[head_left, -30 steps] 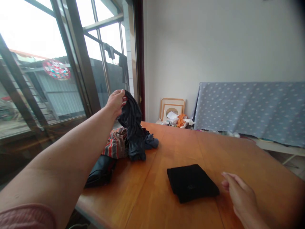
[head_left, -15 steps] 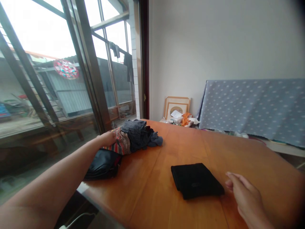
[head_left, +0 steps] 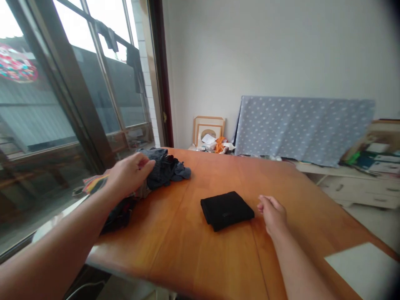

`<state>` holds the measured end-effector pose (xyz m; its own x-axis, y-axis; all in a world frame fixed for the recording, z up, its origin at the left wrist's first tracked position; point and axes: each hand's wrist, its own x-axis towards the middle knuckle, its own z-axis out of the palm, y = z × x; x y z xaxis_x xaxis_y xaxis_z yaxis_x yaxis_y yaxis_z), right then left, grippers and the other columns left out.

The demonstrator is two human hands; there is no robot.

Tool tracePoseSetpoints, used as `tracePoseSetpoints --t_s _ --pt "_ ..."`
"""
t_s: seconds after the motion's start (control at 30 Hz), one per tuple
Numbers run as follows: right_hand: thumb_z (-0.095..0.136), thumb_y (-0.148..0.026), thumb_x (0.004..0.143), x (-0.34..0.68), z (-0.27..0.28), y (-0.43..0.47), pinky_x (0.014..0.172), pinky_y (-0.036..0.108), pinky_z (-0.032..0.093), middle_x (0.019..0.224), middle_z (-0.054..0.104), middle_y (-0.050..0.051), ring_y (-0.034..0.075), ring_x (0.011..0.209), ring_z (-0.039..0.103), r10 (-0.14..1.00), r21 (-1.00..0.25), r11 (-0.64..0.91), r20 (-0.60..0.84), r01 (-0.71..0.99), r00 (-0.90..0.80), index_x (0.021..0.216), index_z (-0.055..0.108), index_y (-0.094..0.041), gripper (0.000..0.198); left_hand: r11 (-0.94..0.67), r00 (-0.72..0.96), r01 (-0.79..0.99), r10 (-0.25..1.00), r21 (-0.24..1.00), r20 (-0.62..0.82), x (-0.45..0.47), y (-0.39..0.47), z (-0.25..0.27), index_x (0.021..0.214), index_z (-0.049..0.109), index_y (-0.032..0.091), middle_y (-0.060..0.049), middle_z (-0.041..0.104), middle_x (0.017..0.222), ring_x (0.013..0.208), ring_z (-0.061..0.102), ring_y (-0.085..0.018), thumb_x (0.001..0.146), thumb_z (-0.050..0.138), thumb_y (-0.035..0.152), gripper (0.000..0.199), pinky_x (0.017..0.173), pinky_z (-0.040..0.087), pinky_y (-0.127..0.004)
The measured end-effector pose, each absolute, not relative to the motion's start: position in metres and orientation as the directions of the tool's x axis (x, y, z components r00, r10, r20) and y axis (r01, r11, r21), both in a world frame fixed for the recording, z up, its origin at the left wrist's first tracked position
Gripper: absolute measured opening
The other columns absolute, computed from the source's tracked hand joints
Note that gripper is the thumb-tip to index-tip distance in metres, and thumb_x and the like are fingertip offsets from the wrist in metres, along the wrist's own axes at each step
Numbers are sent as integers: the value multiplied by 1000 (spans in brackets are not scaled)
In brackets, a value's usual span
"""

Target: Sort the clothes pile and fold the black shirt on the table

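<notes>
Left hand (head_left: 128,175) laid on a heap of clothes (head_left: 156,171) at the worktop's window edge, fingers (head_left: 144,163) curled over and gripping the dark grey cloth on top; striped fabric (head_left: 93,182) poking out under the wrist, a black garment (head_left: 117,213) slumped below it at the worktop's edge. Right hand (head_left: 272,213) resting on the worktop (head_left: 200,258), fingers loosely curled and holding nothing, just beside the right edge of a folded black cloth (head_left: 226,210). Folded cloth flat near the middle of the boards, a rough rectangle, long axis running left to right and slightly tilted, the near corner turned toward the camera; well apart from the heap. Orange-brown wooden worktop, glossy, with a white sheet (head_left: 365,268) at the near right corner. Beyond, a large dark-framed window (head_left: 78,91) on the left, a plain pale wall, picture frames (head_left: 208,130) leaning in the corner with orange and white scraps before them, and a blue dotted panel (head_left: 300,127) propped against the wall.
</notes>
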<state>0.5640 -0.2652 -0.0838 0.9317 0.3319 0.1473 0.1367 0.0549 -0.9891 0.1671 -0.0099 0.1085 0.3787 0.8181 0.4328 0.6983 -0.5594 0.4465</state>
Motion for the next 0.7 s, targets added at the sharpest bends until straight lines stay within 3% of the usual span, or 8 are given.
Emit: tracePoseSetpoints --t_s 0.07,0.2,0.27,0.37,0.43,0.5,0.57,0.7 --pt "69 -50 77 562 -82 -265 61 27 45 59 60 -2 15 60 54 351 -987 51 162 154 922 74 64 -20 31 -625 518 692 779 362 353 202 -26 84 89 66 26 -4 68 80 76 63 -24 84 52 68 44 62 37 -31" --pt "67 -51 78 558 -74 -265 58 26 44 59 62 -1 14 58 54 389 -988 63 156 143 908 74 62 -20 31 -701 722 577 678 419 140 271 -59 24 102 70 24 -9 74 97 88 67 -26 85 48 69 54 68 43 -32" --pt "66 -50 79 556 -68 -265 55 24 42 57 61 -2 13 54 52 421 -989 75 147 127 895 73 61 -21 30 -709 765 554 641 436 71 298 -72 -2 111 69 21 -12 72 110 98 67 -30 79 55 71 62 72 45 -32" --pt "64 -51 79 552 -61 -265 47 22 36 51 57 -3 11 45 45 471 -993 72 119 97 874 69 57 -21 32 -689 780 573 625 443 -37 324 -86 -21 106 69 20 -11 74 100 87 68 -27 75 63 63 53 66 44 -30" --pt "62 -52 79 550 -59 -264 45 22 34 48 56 -4 11 42 45 472 -994 66 109 88 875 68 57 -21 33 -684 759 591 651 427 -7 334 -95 -18 98 68 21 -7 73 89 77 67 -23 79 62 54 39 61 41 -28" --pt "60 -51 81 550 -60 -260 45 23 36 48 57 -3 11 41 47 482 -994 65 106 85 870 69 58 -21 32 -705 703 590 688 392 180 340 -106 -4 100 67 23 -5 72 91 78 66 -22 83 57 52 35 60 39 -27" --pt "58 -51 82 552 -61 -257 47 23 39 51 60 -2 12 44 51 479 -994 63 108 89 871 70 59 -22 32 -755 682 521 649 399 337 343 -120 15 107 66 26 -4 71 99 79 64 -20 86 55 56 39 61 39 -27" --pt "52 -54 86 559 -63 -255 51 24 42 59 63 -1 15 54 58 402 -992 71 126 107 907 72 59 -22 35 -718 780 219 535 660 324 350 -145 38 103 67 24 -2 69 86 74 62 -18 85 56 63 45 62 43 -25"
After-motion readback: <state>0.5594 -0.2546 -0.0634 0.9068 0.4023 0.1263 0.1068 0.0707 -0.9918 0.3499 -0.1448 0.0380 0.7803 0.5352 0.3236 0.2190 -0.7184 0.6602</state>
